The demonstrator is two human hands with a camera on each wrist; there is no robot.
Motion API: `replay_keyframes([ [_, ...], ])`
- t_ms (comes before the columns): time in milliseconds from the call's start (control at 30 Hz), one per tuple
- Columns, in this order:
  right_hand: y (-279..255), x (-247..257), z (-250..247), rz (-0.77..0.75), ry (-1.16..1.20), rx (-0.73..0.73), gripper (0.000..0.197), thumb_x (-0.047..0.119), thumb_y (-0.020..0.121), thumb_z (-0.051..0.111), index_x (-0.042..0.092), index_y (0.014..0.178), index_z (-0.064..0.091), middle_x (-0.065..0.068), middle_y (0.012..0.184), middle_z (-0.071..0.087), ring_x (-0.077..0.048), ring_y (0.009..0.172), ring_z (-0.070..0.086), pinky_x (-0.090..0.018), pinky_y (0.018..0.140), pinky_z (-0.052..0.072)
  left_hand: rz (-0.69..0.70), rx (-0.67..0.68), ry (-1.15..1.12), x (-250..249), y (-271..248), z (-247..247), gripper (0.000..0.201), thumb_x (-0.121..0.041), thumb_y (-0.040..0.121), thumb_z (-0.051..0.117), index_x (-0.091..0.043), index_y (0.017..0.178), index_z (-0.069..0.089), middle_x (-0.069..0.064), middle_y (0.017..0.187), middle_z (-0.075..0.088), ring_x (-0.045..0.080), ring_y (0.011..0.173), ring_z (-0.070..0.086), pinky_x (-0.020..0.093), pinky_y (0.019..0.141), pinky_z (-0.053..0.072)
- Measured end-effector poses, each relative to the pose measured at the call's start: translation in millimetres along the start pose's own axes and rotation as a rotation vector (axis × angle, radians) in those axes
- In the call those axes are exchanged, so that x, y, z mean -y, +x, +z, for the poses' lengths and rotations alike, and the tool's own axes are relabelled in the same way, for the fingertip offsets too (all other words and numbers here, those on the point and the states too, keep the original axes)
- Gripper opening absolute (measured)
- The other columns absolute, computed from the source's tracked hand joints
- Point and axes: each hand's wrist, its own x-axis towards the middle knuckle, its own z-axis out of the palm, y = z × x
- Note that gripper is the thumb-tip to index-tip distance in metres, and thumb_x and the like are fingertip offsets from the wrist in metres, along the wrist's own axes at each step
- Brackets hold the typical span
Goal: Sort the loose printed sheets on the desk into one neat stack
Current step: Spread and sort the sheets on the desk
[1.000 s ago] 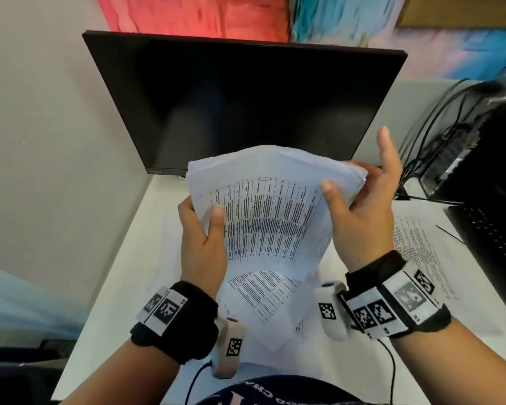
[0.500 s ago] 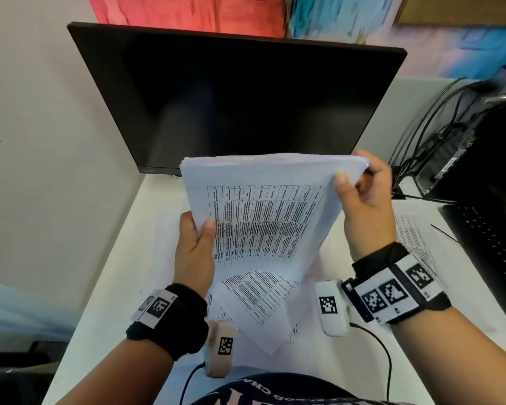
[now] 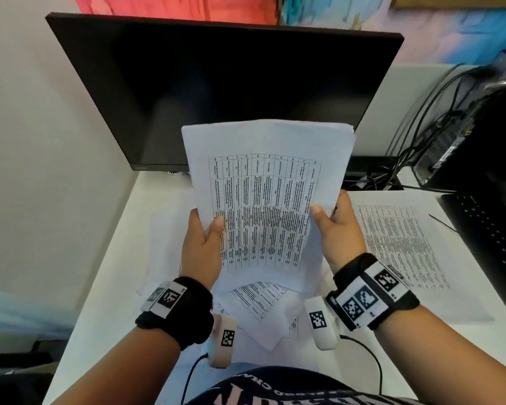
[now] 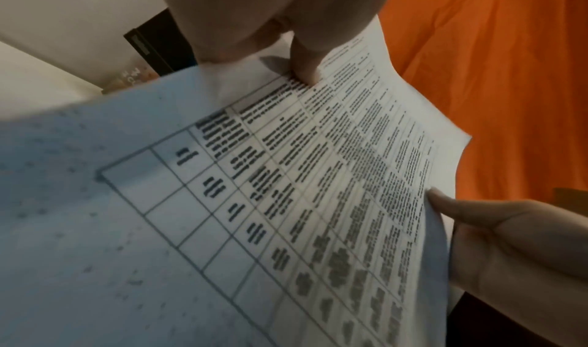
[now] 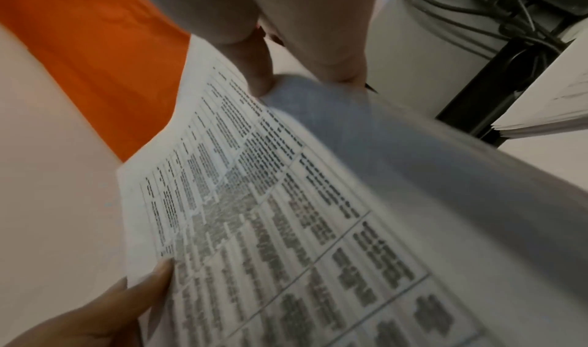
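I hold a bundle of printed sheets nearly upright above the white desk, with a table of text facing me. My left hand grips its lower left edge, thumb on the front. My right hand grips the lower right edge the same way. More printed sheets lie loose on the desk: one to the right, some under the bundle and pale ones to the left. In the left wrist view my thumb presses the page. The right wrist view shows the page, blurred.
A dark monitor stands just behind the bundle. A black keyboard lies at the right edge of the desk. A computer box with tangled cables sits at the back right. A wall closes the left side.
The bundle turned from slanted to nearly upright and its top edges drew together. My right hand slid from the top right corner down to the lower right edge.
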Motion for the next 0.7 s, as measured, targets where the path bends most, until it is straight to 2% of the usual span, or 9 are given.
replay_keyframes([
  [33,0.6,0.4,-2.7,0.002,0.001,-0.023,0.032,0.010,0.095,0.050,0.023,0.124,0.045,0.016,0.106,0.061,0.005,0.097,0.055,-0.017,0.082,0.044,-0.004,-0.018,0.010,-0.5,0.8,0.2,0.030,-0.030,0.098,0.047,-0.024,0.127,0.046,-0.009,0.125,0.061,0.007,0.118,0.055,0.040,0.105,0.043],
  [133,-2.6,-2.6,-13.7,0.029,-0.015,-0.018,0.025,0.012,0.095,0.050,0.021,0.118,0.047,0.014,0.103,0.062,0.001,0.096,0.057,-0.019,0.082,0.045,0.014,-0.042,0.018,-4.0,1.5,3.2,0.018,-0.021,0.098,0.047,-0.033,0.111,0.049,-0.018,0.106,0.063,0.003,0.102,0.061,0.038,0.096,0.049],
  [167,-5.4,-4.7,-18.1,0.049,-0.029,0.007,0.022,0.013,0.095,0.049,0.023,0.115,0.048,0.014,0.102,0.062,0.001,0.095,0.057,-0.019,0.081,0.045,0.011,-0.046,0.016,-5.7,0.6,5.4,0.019,-0.020,0.098,0.047,-0.031,0.115,0.048,-0.018,0.105,0.063,0.003,0.101,0.061,0.037,0.096,0.049],
  [267,-16.5,-14.3,-29.6,0.121,-0.106,0.082,0.020,0.017,0.098,0.044,0.028,0.114,0.048,0.015,0.099,0.061,0.005,0.088,0.055,-0.012,0.072,0.045,-0.047,-0.042,-0.011,-1.4,1.0,12.6,0.044,-0.025,0.098,0.048,-0.019,0.140,0.036,-0.011,0.116,0.063,0.009,0.111,0.059,0.032,0.101,0.047],
  [333,-22.2,-21.5,-36.2,0.154,-0.159,0.098,0.021,0.019,0.100,0.040,0.028,0.118,0.046,0.016,0.097,0.058,0.009,0.084,0.050,-0.008,0.068,0.043,-0.113,-0.004,-0.017,3.7,1.1,17.3,0.055,-0.032,0.098,0.048,-0.019,0.147,0.026,-0.004,0.130,0.059,0.016,0.122,0.054,0.042,0.107,0.041],
  [400,-23.6,-29.3,-43.2,0.164,-0.212,0.098,0.023,0.021,0.100,0.039,0.026,0.121,0.044,0.013,0.099,0.057,0.006,0.086,0.050,-0.018,0.077,0.042,-0.144,0.053,-0.009,6.6,-0.2,21.8,0.059,-0.038,0.097,0.048,-0.022,0.148,0.024,-0.002,0.142,0.049,0.017,0.130,0.046,0.044,0.112,0.034],
  [500,-24.2,-35.7,-55.0,0.199,-0.210,0.095,0.019,0.020,0.099,0.040,0.026,0.116,0.044,0.010,0.102,0.058,-0.001,0.090,0.052,-0.019,0.073,0.039,-0.125,0.113,0.072,5.7,-2.8,28.8,0.052,-0.037,0.096,0.051,-0.025,0.144,0.035,-0.009,0.141,0.049,0.011,0.128,0.045,0.035,0.110,0.033],
  [633,-28.4,-40.2,-67.4,0.285,-0.172,0.068,0.016,0.020,0.099,0.043,0.022,0.112,0.051,0.006,0.102,0.061,-0.001,0.090,0.054,-0.017,0.065,0.038,-0.103,0.086,0.128,4.4,-7.2,46.9,0.040,-0.035,0.095,0.051,-0.022,0.133,0.045,-0.006,0.131,0.057,0.016,0.121,0.051,0.041,0.107,0.039],
  [700,-28.4,-47.2,-74.0,0.327,-0.182,0.050,0.016,0.019,0.098,0.046,0.022,0.112,0.053,0.006,0.104,0.062,-0.007,0.094,0.057,-0.022,0.074,0.045,-0.111,0.072,0.164,3.3,-10.8,58.2,0.041,-0.034,0.095,0.051,-0.019,0.133,0.045,-0.002,0.130,0.057,0.019,0.121,0.052,0.039,0.103,0.040],
])
